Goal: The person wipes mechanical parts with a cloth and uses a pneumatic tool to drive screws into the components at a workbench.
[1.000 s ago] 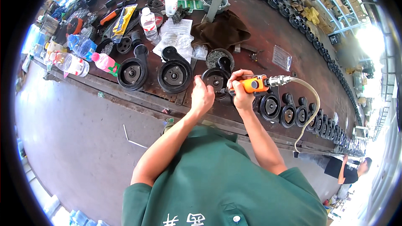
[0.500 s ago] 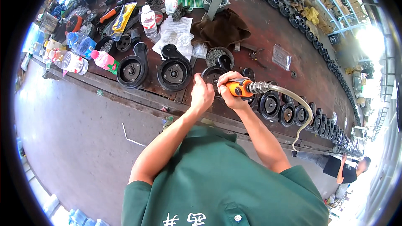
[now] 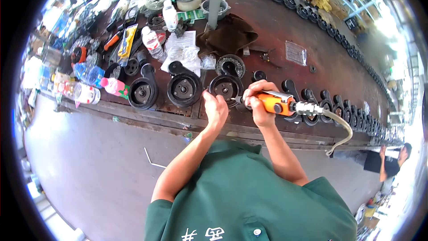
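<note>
Over the last half second your right hand point(image 3: 261, 110) has drawn back toward the near right of the round black housing point(image 3: 221, 88) and levelled the orange air screwdriver point(image 3: 277, 104). Its slim bit point(image 3: 235, 99), which your knuckles masked a moment ago, now shows against the right part of that housing's face. I'd judge that this leaves the bit either lining up with a fastener or just easing off 1; the view doesn't settle which.

Your right fingers are wrapped snugly around the screwdriver body, its hose point(image 3: 349, 130) trailing off to the right. Your left hand point(image 3: 216, 110) has its fingers bent at the housing's near left rim; I can't tell whether they press it, pinch it or merely lie alongside.

The housing lies face up near the bench edge, its arm pointing away from you over the bowl of small grey hardware point(image 3: 244, 68), with 2 similar units point(image 3: 183, 90) to its left.

Your left fingertips are partly lost against the dark rim, the bit's contact point is too small to make out, and your right hand covers part of the row beyond.
</note>
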Demonstrator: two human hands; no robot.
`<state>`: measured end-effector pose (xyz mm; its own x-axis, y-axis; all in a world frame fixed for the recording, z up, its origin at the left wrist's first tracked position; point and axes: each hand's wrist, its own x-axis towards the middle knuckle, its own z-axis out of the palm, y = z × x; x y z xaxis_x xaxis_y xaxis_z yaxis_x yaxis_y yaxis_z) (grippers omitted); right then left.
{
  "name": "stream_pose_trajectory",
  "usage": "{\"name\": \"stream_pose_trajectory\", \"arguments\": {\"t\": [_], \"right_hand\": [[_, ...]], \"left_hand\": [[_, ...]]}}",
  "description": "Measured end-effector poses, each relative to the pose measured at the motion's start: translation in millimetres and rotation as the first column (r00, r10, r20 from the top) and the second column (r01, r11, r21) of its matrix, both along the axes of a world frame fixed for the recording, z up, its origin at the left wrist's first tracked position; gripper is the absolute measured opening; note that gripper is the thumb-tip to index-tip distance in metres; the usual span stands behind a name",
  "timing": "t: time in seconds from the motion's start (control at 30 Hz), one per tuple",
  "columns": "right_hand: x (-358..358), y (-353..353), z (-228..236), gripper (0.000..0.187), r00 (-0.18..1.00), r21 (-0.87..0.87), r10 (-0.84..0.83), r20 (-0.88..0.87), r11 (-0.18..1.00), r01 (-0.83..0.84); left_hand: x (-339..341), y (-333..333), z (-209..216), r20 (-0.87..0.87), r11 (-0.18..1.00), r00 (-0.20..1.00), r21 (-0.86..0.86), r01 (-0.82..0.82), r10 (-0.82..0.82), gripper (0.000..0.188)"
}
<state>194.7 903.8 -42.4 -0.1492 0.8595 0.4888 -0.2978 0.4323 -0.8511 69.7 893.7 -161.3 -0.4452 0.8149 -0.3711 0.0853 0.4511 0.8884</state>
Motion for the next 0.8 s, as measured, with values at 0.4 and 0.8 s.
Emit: {"name": "stream_pose_trajectory", "arguments": {"t": [0.4, 0.8], "right_hand": [[116.8, 10.5, -10.9, 0.025, 0.878, -0.221, -0.466, -0.108, 0.872, 0.436], [128.8, 9.2, -22.7, 0.022, 0.858, -0.299, -0.478, -0.189, 0.86, 0.413]], "left_hand": [[31.6, -5.6, 89.0, -0.668, 0.607, 0.615, 0.298, 0.737, -0.419, 0.036], [54.9, 38.4, 78.4, -0.89, 0.42, 0.13, -0.074, 0.905, -0.437, 0.036]]}}
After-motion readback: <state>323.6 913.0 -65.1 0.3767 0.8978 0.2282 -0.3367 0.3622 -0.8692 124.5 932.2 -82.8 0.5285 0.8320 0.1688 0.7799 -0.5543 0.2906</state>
